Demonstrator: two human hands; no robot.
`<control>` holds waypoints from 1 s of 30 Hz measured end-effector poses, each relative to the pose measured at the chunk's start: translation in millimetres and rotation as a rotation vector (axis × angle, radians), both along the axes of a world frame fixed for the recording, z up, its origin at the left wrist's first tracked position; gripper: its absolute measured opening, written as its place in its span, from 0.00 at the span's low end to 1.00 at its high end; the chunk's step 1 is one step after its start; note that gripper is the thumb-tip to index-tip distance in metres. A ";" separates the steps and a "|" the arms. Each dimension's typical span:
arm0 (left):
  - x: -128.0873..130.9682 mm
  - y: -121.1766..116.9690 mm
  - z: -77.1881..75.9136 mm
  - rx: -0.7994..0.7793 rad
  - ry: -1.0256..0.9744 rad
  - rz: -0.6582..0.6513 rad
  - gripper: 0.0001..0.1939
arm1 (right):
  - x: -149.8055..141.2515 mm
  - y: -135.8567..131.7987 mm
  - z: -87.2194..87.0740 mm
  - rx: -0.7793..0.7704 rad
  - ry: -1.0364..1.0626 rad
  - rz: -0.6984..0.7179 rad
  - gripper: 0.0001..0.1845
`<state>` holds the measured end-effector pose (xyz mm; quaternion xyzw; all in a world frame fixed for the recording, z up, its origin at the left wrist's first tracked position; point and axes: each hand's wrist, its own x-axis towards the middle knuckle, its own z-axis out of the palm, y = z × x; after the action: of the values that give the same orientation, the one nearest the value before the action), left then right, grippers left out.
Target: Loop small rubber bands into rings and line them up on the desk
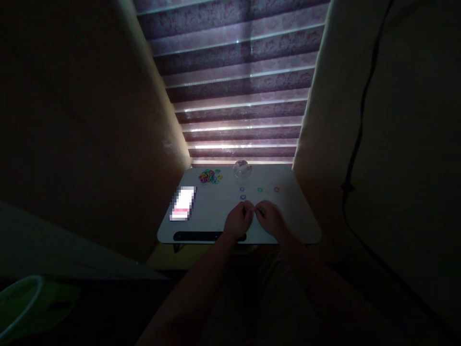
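Observation:
Both hands meet over the front middle of a small white table (216, 211). My left hand (239, 219) is closed, its fingertips pinched close to those of the other hand. My right hand (268, 217) is closed too, with thumb and finger together. Whatever lies between the fingertips is too small and dark to make out. Just beyond the hands lie small coloured rings: a blue ring (242, 189), a purple ring (243, 197), a green ring (260, 190) and a red ring (276, 189). A pile of mixed coloured rings (208, 176) sits at the back left.
A clear round container (242, 169) stands at the back edge. On the left lies a phone (183, 203) with a lit screen. A black strip (198, 236) runs along the front edge. Pleated blinds (237, 105) hang behind; a dark cable (360, 125) hangs at right.

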<state>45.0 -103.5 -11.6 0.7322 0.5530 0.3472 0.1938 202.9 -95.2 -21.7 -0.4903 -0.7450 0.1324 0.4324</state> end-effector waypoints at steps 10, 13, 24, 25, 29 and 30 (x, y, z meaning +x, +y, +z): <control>1.0 -1.9 2.4 -0.022 -0.015 -0.025 0.10 | 0.0 -0.4 -0.7 -0.006 -0.003 -0.021 0.04; 1.2 -1.9 2.1 -0.018 -0.018 -0.030 0.09 | 0.3 0.0 -1.4 -0.023 0.004 -0.011 0.04; -0.1 0.5 1.1 -0.013 -0.007 -0.002 0.11 | 1.8 0.8 -1.6 -0.001 0.001 -0.035 0.06; -0.3 0.5 0.7 -0.018 -0.008 0.005 0.11 | 1.7 0.9 -2.0 -0.003 0.019 -0.044 0.06; -0.9 0.5 -0.7 -0.006 -0.022 -0.009 0.10 | 0.9 -0.1 -2.6 -0.028 0.068 -0.029 0.03; -1.1 0.6 -1.1 0.002 -0.022 -0.015 0.09 | 0.6 -0.6 -2.3 -0.029 0.062 -0.017 0.04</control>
<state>43.9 -102.9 -12.7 0.7326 0.5451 0.3542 0.2015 203.5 -95.8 -23.9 -0.4987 -0.7249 0.1548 0.4493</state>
